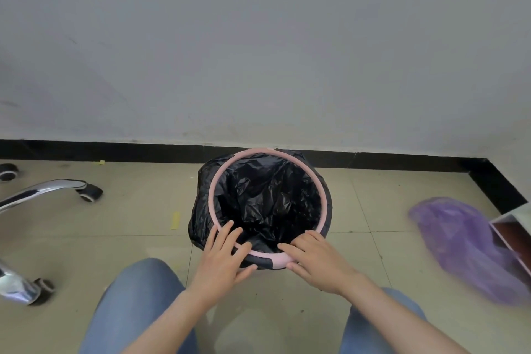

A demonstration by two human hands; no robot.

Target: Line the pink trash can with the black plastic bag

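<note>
The pink trash can (pixel 213 190) stands on the tiled floor against the wall. The black plastic bag (pixel 267 195) hangs inside it, and its edge is folded outward under a pink ring that sits on the rim. My left hand (pixel 222 259) lies flat on the near left part of the ring, fingers spread over rim and bag. At the near right my right hand (pixel 314 260) presses on the ring, fingers extended and together. Neither hand grips anything.
Chrome legs and castors of an office chair (pixel 57 187) stand at the left. A purple plastic bag (pixel 465 247) lies on the floor at the right beside a white box edge (pixel 514 238). My knees in blue jeans (pixel 135 304) frame the can.
</note>
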